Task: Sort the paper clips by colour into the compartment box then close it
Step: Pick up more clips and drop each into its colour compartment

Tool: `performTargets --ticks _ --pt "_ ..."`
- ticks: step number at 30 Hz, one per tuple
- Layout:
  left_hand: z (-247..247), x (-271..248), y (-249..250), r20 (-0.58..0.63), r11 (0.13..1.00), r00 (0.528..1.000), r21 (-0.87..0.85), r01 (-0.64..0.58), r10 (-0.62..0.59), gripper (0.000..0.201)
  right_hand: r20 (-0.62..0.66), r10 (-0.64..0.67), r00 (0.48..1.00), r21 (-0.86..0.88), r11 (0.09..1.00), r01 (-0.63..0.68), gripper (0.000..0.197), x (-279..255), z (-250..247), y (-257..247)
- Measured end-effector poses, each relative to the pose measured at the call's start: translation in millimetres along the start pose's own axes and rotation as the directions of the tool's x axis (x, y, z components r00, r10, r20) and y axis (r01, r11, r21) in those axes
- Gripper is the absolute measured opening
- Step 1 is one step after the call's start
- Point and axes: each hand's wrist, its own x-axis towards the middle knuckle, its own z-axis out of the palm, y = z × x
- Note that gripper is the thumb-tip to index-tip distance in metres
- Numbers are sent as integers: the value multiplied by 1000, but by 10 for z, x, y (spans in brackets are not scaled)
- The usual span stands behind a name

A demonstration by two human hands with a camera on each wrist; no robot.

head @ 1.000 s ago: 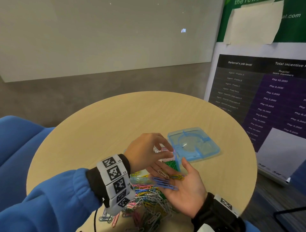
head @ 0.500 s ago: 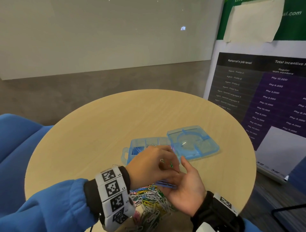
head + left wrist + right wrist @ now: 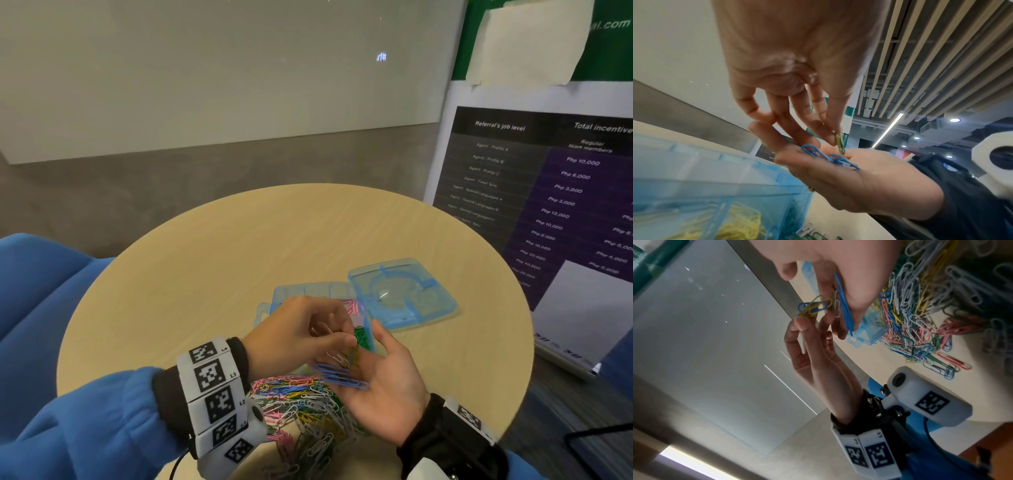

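1. The compartment box (image 3: 310, 291) lies open towards the counter's (image 3: 205, 274) right edge, its lid (image 3: 402, 294) flat beside it; pink clips (image 3: 351, 306) fill one compartment, green clips (image 3: 361, 337) another, and the left wrist view shows yellow ones (image 3: 740, 225) in a third
2. The right hand (image 3: 383, 383) lies palm up, fingers released, carrying blue clips (image 3: 339, 375)
3. The left hand (image 3: 301, 335) pinches a yellow clip (image 3: 839, 142) above that palm
4. A mixed clip pile (image 3: 308, 418) sits at the near edge

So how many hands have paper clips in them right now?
2. The left hand pinches tangled, mostly yellow clips just above the right hand, which lies palm up carrying blue clips. More may be hidden under fingers.
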Motion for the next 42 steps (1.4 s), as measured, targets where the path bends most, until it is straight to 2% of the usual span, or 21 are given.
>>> performTargets --ticks 4,8,11,17,20,23,27,31,35,38,40,42 --pt "-27 -11 -34 -7 1000 1000 17 0 0 8 6 12 1000 -13 1000 -12 68 15 -13 4" --pt "-76 -7 -81 -39 997 997 -53 58 -60 10 29 20 999 -109 994 -16 45 26 32 34" --pt "-141 -7 -143 -68 999 998 30 20 -18 10 0 23 1000 -159 987 -23 32 27 54 64" --pt "-178 -50 -263 -25 997 997 -2 79 -79 13 -111 32 993 -219 974 -56 26 26 88 78" --pt "-167 -69 -310 -10 995 995 -1 99 -99 13 -118 14 993 -271 962 -46 20 55 62 119" --pt "-153 -88 -335 9 991 992 -35 126 -125 21 -109 18 994 -304 951 -50 17 75 22 131" --pt "-163 -96 -346 42 978 987 -138 157 -152 27 -97 31 995 -279 959 -57 13 82 21 138" --pt "-130 -117 -315 77 951 981 -243 190 -176 25 -128 5 992 -265 963 -39 10 84 26 122" --pt "-153 -142 -302 36 945 979 -255 203 -200 21 -172 -50 984 -248 969 6 10 110 -6 77" --pt "-240 -125 -369 -99 973 975 -137 186 -201 15 -151 -60 987 -231 973 24 12 98 6 59" --pt "-301 -106 -432 -173 976 966 71 207 -192 11 -144 -62 988 -229 973 28 16 85 15 56" --pt "-331 -113 -435 -177 939 965 250 235 -194 18 -143 -59 988 -227 973 25 17 76 19 54"
